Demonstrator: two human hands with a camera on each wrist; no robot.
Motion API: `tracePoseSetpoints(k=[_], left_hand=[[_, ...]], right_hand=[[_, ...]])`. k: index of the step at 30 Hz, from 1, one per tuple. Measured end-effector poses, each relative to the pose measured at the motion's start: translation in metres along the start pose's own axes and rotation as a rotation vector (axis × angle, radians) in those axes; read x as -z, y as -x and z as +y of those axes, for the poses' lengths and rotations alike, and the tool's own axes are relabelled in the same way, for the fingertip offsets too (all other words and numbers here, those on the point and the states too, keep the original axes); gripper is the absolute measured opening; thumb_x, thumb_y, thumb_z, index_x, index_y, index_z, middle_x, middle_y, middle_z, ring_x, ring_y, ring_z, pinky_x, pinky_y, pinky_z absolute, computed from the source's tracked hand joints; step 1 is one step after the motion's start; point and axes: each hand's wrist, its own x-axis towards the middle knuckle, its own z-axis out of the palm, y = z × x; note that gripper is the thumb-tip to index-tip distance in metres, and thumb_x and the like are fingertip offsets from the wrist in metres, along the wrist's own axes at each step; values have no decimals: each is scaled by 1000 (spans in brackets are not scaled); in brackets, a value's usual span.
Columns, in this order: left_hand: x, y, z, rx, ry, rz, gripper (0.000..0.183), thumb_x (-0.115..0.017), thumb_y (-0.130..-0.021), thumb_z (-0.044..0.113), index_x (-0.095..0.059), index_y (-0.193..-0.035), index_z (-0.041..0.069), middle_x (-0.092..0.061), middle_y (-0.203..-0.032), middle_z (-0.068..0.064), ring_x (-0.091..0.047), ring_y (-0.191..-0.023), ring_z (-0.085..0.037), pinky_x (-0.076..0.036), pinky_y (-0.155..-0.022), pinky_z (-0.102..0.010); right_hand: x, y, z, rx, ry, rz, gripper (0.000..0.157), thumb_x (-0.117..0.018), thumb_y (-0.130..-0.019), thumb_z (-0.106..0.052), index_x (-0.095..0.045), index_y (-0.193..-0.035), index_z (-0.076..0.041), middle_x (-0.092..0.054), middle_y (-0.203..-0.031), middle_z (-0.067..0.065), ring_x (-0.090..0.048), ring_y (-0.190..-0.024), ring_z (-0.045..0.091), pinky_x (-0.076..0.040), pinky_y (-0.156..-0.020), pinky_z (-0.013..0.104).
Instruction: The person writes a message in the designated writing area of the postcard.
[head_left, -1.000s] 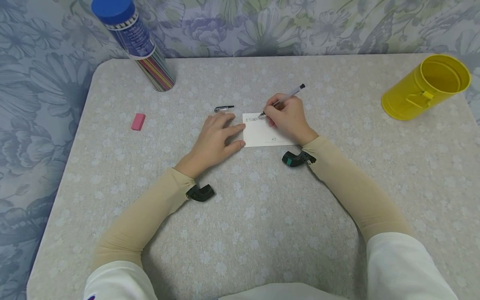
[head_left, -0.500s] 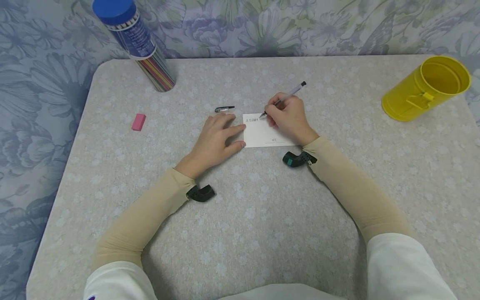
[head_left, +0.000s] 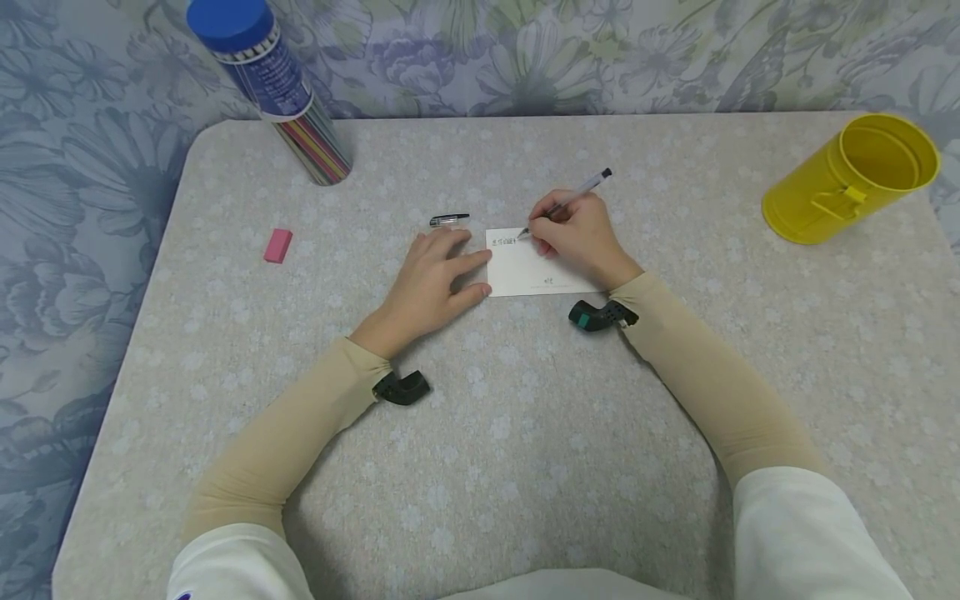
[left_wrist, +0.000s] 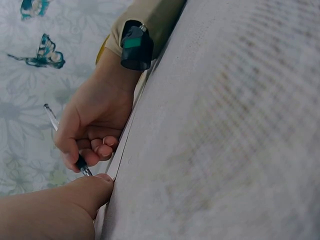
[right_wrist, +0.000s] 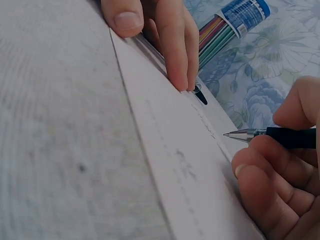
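A white card (head_left: 517, 273) lies on the table, with a short row of dark handwriting along its top left and a small mark near its lower edge. My right hand (head_left: 577, 233) pinches a pen (head_left: 585, 187) between thumb and fingers, its tip close to the end of the writing. In the right wrist view the metal pen tip (right_wrist: 240, 135) appears just off the card's surface. Flat on the table, my left hand (head_left: 423, 287) has its fingers spread, and its thumb and index fingertip touch the card's left edge.
A black and clear pen cap (head_left: 448, 220) lies behind the left hand. Farther left is a pink eraser (head_left: 277, 246). A blue-lidded tube of coloured sticks (head_left: 311, 150) stands at the back left, and a yellow canister (head_left: 806, 200) at the back right. Patterned wall covering borders the table.
My right hand and the pen shift very slightly at the end of the writing. The left hand stays in place against the card.
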Motion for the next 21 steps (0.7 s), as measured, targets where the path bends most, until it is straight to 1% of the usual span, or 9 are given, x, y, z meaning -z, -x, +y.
tracePoseSetpoints(k=[5, 11, 21], left_hand=[[0, 0, 0, -2, -3, 0, 49, -71, -96, 37, -66, -137, 12, -51, -149, -21, -39, -146, -43, -23, -120, -70], [0, 0, 0, -9, -5, 2, 49, -71, -96, 38, -66, -137, 11, -52, -149, -21, -39, -146, -43, -24, -119, -70], [1, 0, 1, 2, 5, -5, 48, -71, -96, 37, -66, -137, 12, -51, -150, -21, -38, -147, -43, -22, -120, -70]], right_hand=[[0, 0, 1, 8, 51, 1, 9, -64, -89, -10, -72, -85, -7, -64, -59, 4, -57, -50, 13, -45, -49, 23], [-2, 0, 3, 47, 78, 13, 11, -64, -89, -10, -72, -84, -6, -64, -59, 5, -56, -48, 11, -43, -47, 21], [-3, 1, 3, 105, 135, 23, 13, -63, -89, -9, -73, -83, -5, -65, -60, 6, -55, -46, 10, -41, -46, 19]])
